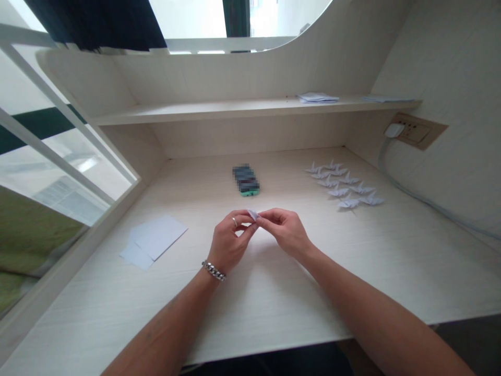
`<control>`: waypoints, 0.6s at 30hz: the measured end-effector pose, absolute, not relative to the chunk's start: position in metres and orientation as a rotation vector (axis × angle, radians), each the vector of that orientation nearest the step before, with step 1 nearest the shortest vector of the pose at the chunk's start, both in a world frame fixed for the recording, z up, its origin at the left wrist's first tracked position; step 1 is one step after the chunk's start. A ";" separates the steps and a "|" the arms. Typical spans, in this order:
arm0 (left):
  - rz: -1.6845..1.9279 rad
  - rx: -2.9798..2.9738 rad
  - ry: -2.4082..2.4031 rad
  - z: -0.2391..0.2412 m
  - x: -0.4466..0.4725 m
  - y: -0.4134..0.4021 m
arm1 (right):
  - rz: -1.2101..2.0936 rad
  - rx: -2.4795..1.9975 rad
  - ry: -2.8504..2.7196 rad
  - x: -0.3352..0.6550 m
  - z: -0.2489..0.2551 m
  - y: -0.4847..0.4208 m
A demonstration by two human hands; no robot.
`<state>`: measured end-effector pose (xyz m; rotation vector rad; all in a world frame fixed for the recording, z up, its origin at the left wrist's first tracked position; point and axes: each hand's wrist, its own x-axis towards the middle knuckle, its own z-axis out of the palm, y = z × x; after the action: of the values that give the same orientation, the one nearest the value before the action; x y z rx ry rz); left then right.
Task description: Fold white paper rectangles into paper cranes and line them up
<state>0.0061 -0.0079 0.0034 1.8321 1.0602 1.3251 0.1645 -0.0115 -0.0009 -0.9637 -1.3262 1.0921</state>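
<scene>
My left hand [229,240] and my right hand [287,230] meet over the middle of the pale wooden desk [274,303]. Both pinch a small folded piece of white paper [253,213] between fingertips; only its tip shows above the fingers. The left hand wears a ring and a chain bracelet at the wrist. Several finished white paper cranes [344,185] lie in rows on the desk to the far right of my hands.
A few flat white paper sheets [154,241] lie at the left. A phone in a green case [246,180] rests beyond my hands. More paper [318,97] sits on the shelf above. A plug and cable [393,133] run along the right wall.
</scene>
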 end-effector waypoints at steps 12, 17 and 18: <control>1.300 1.591 0.955 0.004 0.007 -0.009 | 1.086 -0.932 -1.282 0.164 -0.002 -0.011; 1.307 1.495 0.969 0.006 0.008 -0.008 | 1.009 -0.947 -1.271 0.163 -0.002 -0.010; 1.305 1.481 0.981 0.007 0.008 -0.007 | 0.999 -0.959 -1.267 0.162 -0.002 -0.010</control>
<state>0.0076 -0.0072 0.0070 1.4807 0.9813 1.3051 0.1623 -0.0100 -0.0023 -0.9592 -1.2674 0.9987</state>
